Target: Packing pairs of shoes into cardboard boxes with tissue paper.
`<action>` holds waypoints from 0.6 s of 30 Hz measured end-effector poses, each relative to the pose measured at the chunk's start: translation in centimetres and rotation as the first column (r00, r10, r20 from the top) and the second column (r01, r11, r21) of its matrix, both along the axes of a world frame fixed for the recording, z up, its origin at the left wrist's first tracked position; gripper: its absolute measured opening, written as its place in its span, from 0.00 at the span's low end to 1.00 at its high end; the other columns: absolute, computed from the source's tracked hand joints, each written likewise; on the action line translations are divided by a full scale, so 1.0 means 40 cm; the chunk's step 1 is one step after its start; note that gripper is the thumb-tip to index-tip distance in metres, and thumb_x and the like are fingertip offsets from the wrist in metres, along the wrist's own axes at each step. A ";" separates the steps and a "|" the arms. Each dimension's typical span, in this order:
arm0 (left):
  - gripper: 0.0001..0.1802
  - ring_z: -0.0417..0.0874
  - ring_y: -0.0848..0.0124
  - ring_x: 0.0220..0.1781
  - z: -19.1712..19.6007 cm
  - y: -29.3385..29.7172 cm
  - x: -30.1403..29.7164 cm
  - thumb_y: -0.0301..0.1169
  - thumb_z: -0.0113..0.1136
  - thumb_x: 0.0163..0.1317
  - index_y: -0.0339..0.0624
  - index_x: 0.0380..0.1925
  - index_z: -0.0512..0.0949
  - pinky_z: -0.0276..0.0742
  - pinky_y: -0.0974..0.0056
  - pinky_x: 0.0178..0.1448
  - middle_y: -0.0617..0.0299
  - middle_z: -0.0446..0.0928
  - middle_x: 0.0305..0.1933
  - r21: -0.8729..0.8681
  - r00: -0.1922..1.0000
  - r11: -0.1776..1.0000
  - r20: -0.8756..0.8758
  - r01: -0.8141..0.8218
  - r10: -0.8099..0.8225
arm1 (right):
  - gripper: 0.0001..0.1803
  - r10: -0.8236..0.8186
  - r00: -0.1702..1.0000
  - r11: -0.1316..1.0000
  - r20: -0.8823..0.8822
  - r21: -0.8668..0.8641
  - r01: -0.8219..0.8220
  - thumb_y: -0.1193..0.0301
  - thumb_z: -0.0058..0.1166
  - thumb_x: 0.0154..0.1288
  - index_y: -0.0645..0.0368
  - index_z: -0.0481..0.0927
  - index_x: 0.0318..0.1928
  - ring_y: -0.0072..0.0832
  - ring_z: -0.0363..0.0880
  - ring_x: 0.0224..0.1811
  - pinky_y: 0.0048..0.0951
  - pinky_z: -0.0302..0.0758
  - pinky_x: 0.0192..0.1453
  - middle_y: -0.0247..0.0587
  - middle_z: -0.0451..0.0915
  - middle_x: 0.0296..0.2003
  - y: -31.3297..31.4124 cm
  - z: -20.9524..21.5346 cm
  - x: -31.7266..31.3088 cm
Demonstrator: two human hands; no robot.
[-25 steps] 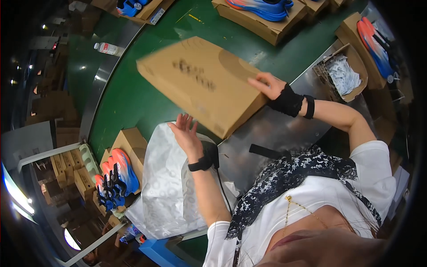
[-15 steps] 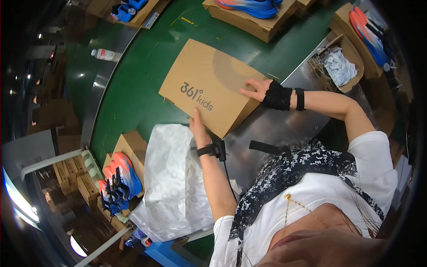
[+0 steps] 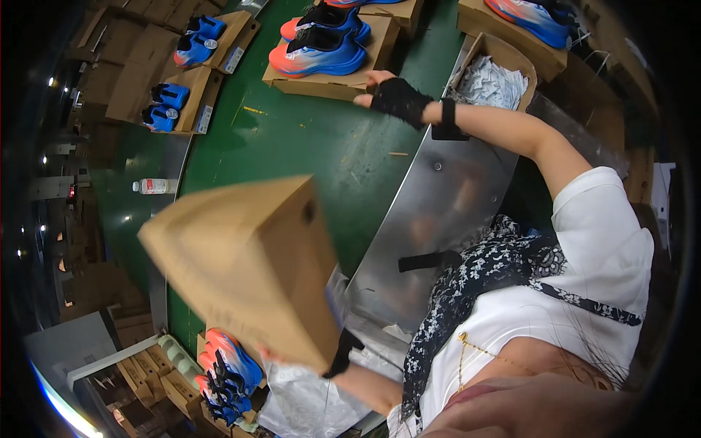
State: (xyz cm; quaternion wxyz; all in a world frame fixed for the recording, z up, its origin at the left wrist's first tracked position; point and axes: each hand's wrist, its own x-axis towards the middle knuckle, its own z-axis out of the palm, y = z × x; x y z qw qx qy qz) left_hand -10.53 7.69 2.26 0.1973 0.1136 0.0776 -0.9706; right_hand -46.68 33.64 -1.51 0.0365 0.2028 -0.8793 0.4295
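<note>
My left hand (image 3: 267,356) holds a closed brown cardboard box (image 3: 248,263) lifted and tilted at the lower left, and the box hides most of that hand. My right hand (image 3: 393,95), in a black fingerless glove, is stretched far out over the green belt (image 3: 292,146). Its fingers are at the near right corner of an open shoe box (image 3: 314,86) carrying a pair of orange and blue shoes (image 3: 318,51). I cannot tell if the fingers grip that corner.
A curved metal chute (image 3: 438,204) runs beside the belt. A box of white paper (image 3: 489,80) stands at its far end. More boxes with blue shoes (image 3: 179,95) ride the belt, with a white bottle (image 3: 153,186) beside it. Shoes (image 3: 226,365) and a plastic bag (image 3: 307,398) lie near me.
The cardboard box has come off the belt toward me and tilted up in my left hand. My right hand has left it and reached out to the shoe box farther along the belt.
</note>
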 end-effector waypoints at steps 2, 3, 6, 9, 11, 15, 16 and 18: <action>0.32 0.64 0.61 0.55 0.013 -0.017 0.107 0.54 0.43 0.53 0.43 0.52 0.62 0.58 0.51 0.57 0.54 0.58 0.59 0.014 0.998 0.998 -0.006 -0.058 0.058 | 0.40 -0.131 0.938 0.985 0.320 -0.062 0.159 0.48 0.57 0.42 0.72 0.66 0.45 0.32 0.72 0.33 0.28 0.70 0.38 0.43 0.72 0.30 0.014 -0.114 -0.100; 0.32 0.64 0.61 0.54 0.011 -0.023 0.168 0.53 0.43 0.53 0.43 0.52 0.62 0.58 0.51 0.57 0.54 0.58 0.58 0.023 0.993 0.993 -0.002 -0.115 0.115 | 0.32 -0.099 0.877 0.994 0.470 0.001 0.111 0.48 0.56 0.44 0.69 0.72 0.32 0.28 0.69 0.19 0.28 0.68 0.22 0.38 0.69 0.18 0.005 -0.078 -0.113; 0.29 0.65 0.61 0.52 -0.025 -0.065 0.355 0.50 0.43 0.54 0.43 0.51 0.63 0.60 0.52 0.55 0.55 0.60 0.56 0.043 0.971 0.970 0.007 -0.240 0.240 | 0.24 -0.086 0.716 0.966 0.692 -0.119 0.231 0.50 0.57 0.46 0.61 0.70 0.19 0.24 0.61 0.08 0.27 0.57 0.11 0.35 0.63 0.09 -0.005 -0.142 -0.181; 0.26 0.66 0.62 0.50 -0.061 -0.106 0.544 0.48 0.44 0.55 0.43 0.50 0.63 0.61 0.53 0.53 0.55 0.62 0.53 0.061 0.928 0.926 0.024 -0.373 0.372 | 0.25 -0.076 0.607 0.915 0.791 -0.186 0.357 0.48 0.53 0.49 0.58 0.68 0.15 0.25 0.61 0.07 0.29 0.57 0.12 0.38 0.65 0.09 -0.048 -0.230 -0.219; 0.25 0.67 0.62 0.49 -0.090 -0.110 0.654 0.46 0.44 0.56 0.43 0.49 0.63 0.62 0.54 0.52 0.55 0.63 0.51 0.085 0.883 0.879 0.041 -0.469 0.467 | 0.25 0.107 0.574 0.931 0.812 -0.284 0.228 0.49 0.54 0.49 0.56 0.66 0.14 0.24 0.60 0.07 0.28 0.58 0.11 0.37 0.64 0.08 -0.056 -0.244 -0.206; 0.21 0.68 0.63 0.46 -0.145 -0.081 0.864 0.43 0.44 0.57 0.43 0.47 0.63 0.64 0.55 0.50 0.56 0.65 0.48 0.136 0.758 0.746 0.090 -0.652 0.646 | 0.23 0.139 0.594 0.973 0.792 -0.221 0.067 0.50 0.53 0.50 0.55 0.68 0.14 0.23 0.61 0.07 0.26 0.57 0.10 0.35 0.64 0.08 -0.089 -0.285 -0.045; 0.20 0.68 0.63 0.46 -0.156 -0.064 0.917 0.42 0.45 0.57 0.43 0.47 0.64 0.64 0.55 0.49 0.56 0.66 0.47 0.147 0.713 0.698 0.108 -0.700 0.693 | 0.23 0.176 0.563 0.968 0.807 -0.247 0.051 0.49 0.52 0.50 0.56 0.70 0.15 0.24 0.63 0.07 0.26 0.58 0.11 0.35 0.66 0.09 -0.096 -0.214 0.049; 0.19 0.69 0.63 0.45 -0.170 -0.035 0.966 0.40 0.45 0.58 0.43 0.46 0.64 0.65 0.56 0.48 0.56 0.67 0.45 0.176 0.643 0.620 0.139 -0.764 0.753 | 0.24 0.275 0.417 0.952 0.867 -0.307 0.011 0.48 0.58 0.44 0.56 0.68 0.17 0.21 0.62 0.09 0.24 0.61 0.11 0.34 0.65 0.11 -0.082 -0.211 0.149</action>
